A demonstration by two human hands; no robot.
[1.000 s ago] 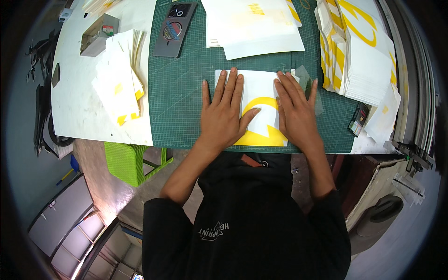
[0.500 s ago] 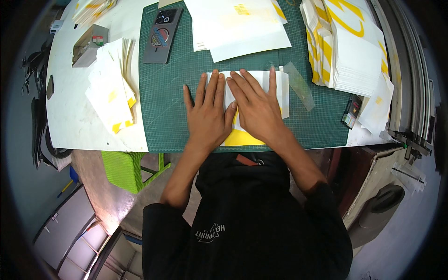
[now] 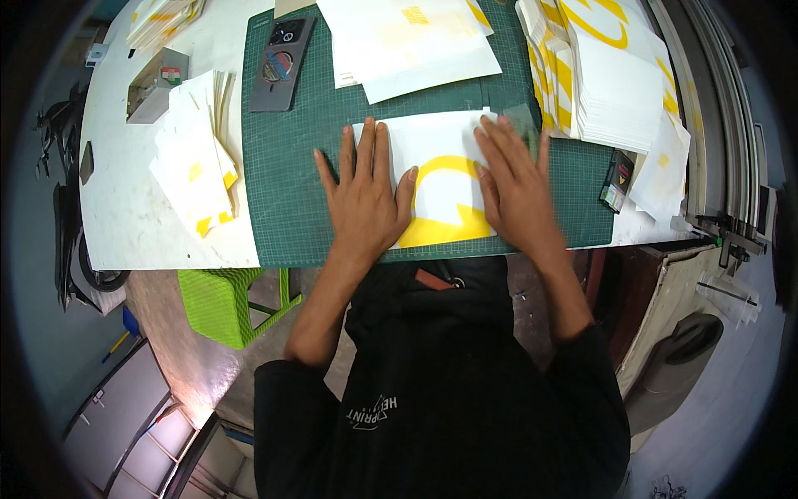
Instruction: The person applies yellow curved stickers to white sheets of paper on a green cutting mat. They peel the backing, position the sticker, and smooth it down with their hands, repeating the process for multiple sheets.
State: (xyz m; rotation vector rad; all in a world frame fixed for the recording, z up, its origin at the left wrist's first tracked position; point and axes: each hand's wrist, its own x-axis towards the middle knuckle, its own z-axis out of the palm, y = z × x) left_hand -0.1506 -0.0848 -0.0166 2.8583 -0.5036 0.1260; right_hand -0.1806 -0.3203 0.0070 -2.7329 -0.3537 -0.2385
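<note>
A white paper piece with a bold yellow curve and band [image 3: 449, 183] lies on the green cutting mat [image 3: 291, 191], near the table's front edge. It may be folded; I cannot tell how many layers it has. Flat on its left side rests my left hand [image 3: 364, 200], fingers stretched and the thumb apart. My right hand [image 3: 522, 187] is spread over the paper's right edge, slightly blurred, holding nothing. Its fingers partly hide a translucent strip [image 3: 522, 118] on the mat.
Behind the paper lie larger white sheets [image 3: 416, 50] and a grey phone [image 3: 283, 66]. Thick stacks of white-and-yellow paper [image 3: 611, 91] stand at right, beside a small black packet [image 3: 617, 181]. More papers [image 3: 191, 158] and a small box [image 3: 158, 87] are at left.
My right hand has slid right, away from my left hand, uncovering the paper's yellow curve. My left hand stays pressed on the left side.
</note>
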